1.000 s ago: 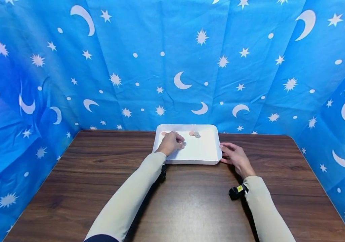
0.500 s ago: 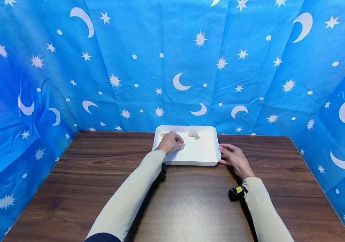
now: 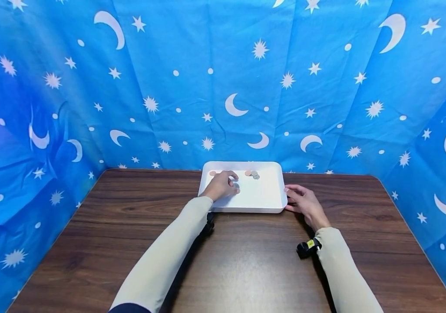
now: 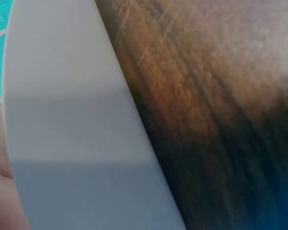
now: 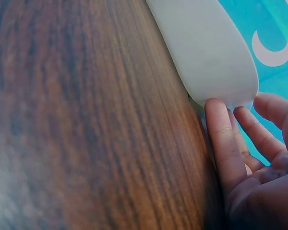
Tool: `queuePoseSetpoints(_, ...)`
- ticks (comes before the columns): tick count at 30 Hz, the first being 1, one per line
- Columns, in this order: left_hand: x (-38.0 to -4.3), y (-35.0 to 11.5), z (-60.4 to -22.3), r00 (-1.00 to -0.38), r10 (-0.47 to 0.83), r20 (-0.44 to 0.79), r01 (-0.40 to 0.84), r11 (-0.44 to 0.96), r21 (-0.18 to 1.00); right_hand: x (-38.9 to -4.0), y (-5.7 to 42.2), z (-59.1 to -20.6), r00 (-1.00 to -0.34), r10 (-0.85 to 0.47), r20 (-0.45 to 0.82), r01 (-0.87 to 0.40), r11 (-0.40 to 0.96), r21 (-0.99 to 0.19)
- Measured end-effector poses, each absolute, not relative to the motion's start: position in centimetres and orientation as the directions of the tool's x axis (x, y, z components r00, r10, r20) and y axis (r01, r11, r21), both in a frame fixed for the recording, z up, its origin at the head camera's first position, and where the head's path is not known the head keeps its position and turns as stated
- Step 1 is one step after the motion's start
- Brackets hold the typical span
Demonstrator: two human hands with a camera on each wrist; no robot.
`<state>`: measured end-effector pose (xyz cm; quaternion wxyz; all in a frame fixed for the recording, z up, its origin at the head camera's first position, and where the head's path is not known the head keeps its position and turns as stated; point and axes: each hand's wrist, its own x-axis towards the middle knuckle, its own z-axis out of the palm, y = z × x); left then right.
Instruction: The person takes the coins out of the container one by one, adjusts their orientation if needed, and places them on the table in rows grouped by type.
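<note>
In the head view a shallow white tray (image 3: 263, 198) sits at the far edge of the table. Over its left part is my left hand (image 3: 219, 186), its thumb and index finger bent with a gap between them. A silver coin (image 3: 236, 186) shows at the thumb tip; I cannot tell whether it is pinched. At the tray's right side my right hand (image 3: 305, 205) touches the wall with spread, mostly straight fingertips. The right wrist view shows those fingers (image 5: 223, 132) against the corner of the tray (image 5: 209, 57). The left wrist view shows mainly the tray's outer wall (image 4: 72, 124).
A copper coin (image 3: 213, 173) lies in the tray's back left corner. Farther right along the back, another copper coin (image 3: 248, 173) lies with a few silver coins (image 3: 256, 175). The wooden table (image 3: 254, 261) meets a blue moon-and-star cloth (image 3: 191, 121) behind it.
The left index finger has lifted slightly away from the thumb, and the silver coin shows a little farther left by the thumb. The right hand stays at the tray's side.
</note>
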<state>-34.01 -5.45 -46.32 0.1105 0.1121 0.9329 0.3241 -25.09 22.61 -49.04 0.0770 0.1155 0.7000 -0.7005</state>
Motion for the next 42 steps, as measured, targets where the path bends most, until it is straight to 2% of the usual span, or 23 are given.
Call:
queuePoseSetpoints(8,-33.8,-5.5,-46.5,-0.934,0.348,-0.078,0.226,0.746,0.627,-25.3,22.6,-49.2,-0.965,0.057,-0.254,0.253,-0.024,-0.967)
queuePoseSetpoints(21,-33.8,-5.9,-46.7,-0.929,0.366,-0.054,0.259,0.747,0.612,-25.2,22.5,-49.3,-0.962,0.061,-0.267,0.267,-0.014,-0.964)
queuePoseSetpoints(28,-33.4,-6.8,-45.4,-0.922,0.380,-0.077,0.242,0.719,0.652,-25.3,22.5,-49.2,-0.963,0.062,-0.261,0.260,-0.018,-0.965)
queuePoseSetpoints(42,-31.3,-9.1,-43.8,-0.900,0.436,-0.002,0.299,0.621,0.724,-25.0,22.4,-49.1,-0.961,0.070,-0.266,0.268,0.014,-0.963)
